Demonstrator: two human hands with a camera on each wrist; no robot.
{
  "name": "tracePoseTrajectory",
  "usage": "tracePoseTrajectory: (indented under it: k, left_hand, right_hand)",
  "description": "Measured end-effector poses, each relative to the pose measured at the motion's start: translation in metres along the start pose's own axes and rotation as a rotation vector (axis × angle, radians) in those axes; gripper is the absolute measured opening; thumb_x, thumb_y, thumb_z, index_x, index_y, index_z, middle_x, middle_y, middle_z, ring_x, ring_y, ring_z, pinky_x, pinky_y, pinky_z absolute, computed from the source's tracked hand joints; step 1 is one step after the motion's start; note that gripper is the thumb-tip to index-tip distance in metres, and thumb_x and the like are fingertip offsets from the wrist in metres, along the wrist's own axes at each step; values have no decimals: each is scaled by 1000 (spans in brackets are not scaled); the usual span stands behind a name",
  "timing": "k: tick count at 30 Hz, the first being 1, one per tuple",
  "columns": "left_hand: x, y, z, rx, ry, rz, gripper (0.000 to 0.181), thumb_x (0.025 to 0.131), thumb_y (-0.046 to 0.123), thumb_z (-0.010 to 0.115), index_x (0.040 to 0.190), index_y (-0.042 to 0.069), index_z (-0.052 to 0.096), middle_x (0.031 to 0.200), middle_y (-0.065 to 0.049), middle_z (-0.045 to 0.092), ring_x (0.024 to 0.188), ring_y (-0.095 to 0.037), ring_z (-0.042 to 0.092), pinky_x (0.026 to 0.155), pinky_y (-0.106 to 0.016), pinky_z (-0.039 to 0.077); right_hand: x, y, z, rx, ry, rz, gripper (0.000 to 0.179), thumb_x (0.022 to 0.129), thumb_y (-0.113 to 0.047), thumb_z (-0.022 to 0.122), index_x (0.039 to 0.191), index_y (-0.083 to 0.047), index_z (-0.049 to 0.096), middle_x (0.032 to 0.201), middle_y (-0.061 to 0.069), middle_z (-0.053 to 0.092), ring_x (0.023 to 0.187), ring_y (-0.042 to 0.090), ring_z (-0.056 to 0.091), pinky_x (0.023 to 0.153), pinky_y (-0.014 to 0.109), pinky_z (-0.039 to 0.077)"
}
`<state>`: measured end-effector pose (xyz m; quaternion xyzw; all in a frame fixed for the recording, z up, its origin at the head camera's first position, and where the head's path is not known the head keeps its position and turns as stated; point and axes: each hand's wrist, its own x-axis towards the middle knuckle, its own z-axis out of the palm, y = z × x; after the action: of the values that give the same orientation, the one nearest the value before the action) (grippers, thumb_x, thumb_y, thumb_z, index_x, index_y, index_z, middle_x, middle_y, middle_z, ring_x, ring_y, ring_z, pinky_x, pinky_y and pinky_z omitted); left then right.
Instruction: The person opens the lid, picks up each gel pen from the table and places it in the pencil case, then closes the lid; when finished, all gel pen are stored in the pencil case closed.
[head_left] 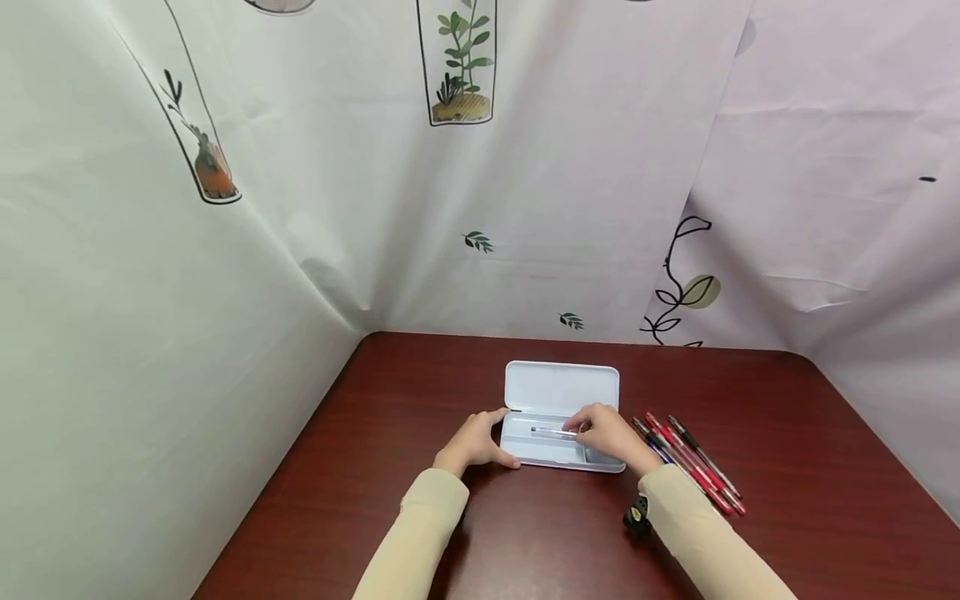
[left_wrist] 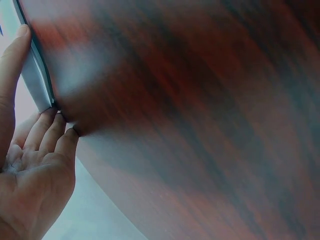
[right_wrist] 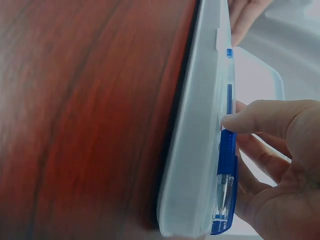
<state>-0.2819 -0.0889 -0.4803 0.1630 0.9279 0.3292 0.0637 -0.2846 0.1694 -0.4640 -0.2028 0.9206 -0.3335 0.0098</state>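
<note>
A white pencil case lies on the table with its lid tipped back. My left hand spans the case's left end, thumb at the front corner and fingers at the back; in the left wrist view the thumb and fingertips touch its edge. My right hand pinches a clear-barrelled blue pen between thumb and fingers. The pen lies lengthwise over the case's bottom half, its tip pointing left. A divider marks off a small compartment at the right, partly hidden by the right hand.
Right of the case, several pens in red, black and blue lie in a slanted bunch, partly behind the right forearm. The dark red wooden table meets patterned white cloth at the back and sides. A black device sits under the right sleeve.
</note>
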Motion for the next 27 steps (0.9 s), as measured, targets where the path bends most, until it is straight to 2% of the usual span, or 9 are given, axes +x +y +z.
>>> tracePoseTrajectory:
  k: [6,16,22,27]
  left_hand:
    - [1,1,0,-2,-2,9,96,60,29,95,143,9,50,137,-14,58,124,-25,55,102,-40,46]
    - [-3,3,-1,-20,-10,18,95,61,28,94,142,6,50,136,-14,58,122,-25,56,102,-41,46]
    - [-1,1,-1,-19,-3,26,93,61,27,95,140,5,52,135,-13,59,121,-25,56,102,-41,46]
    - [0,1,-2,-16,0,34,92,60,27,95,140,5,53,134,-13,60,121,-25,56,102,-41,46]
  right_hand:
    - [1,-3,2,34,-25,30,19,78,5,68,90,-5,79,85,5,70,69,13,48,60,25,41]
    - [5,-4,4,59,-76,14,19,77,4,67,91,-2,78,89,6,72,76,13,54,65,28,46]
    - [4,-4,0,67,-52,53,20,79,2,69,95,-5,78,92,6,73,75,14,56,63,28,47]
    - [2,-3,-6,54,-16,63,19,80,1,71,97,-4,77,88,4,72,76,13,59,64,29,49]
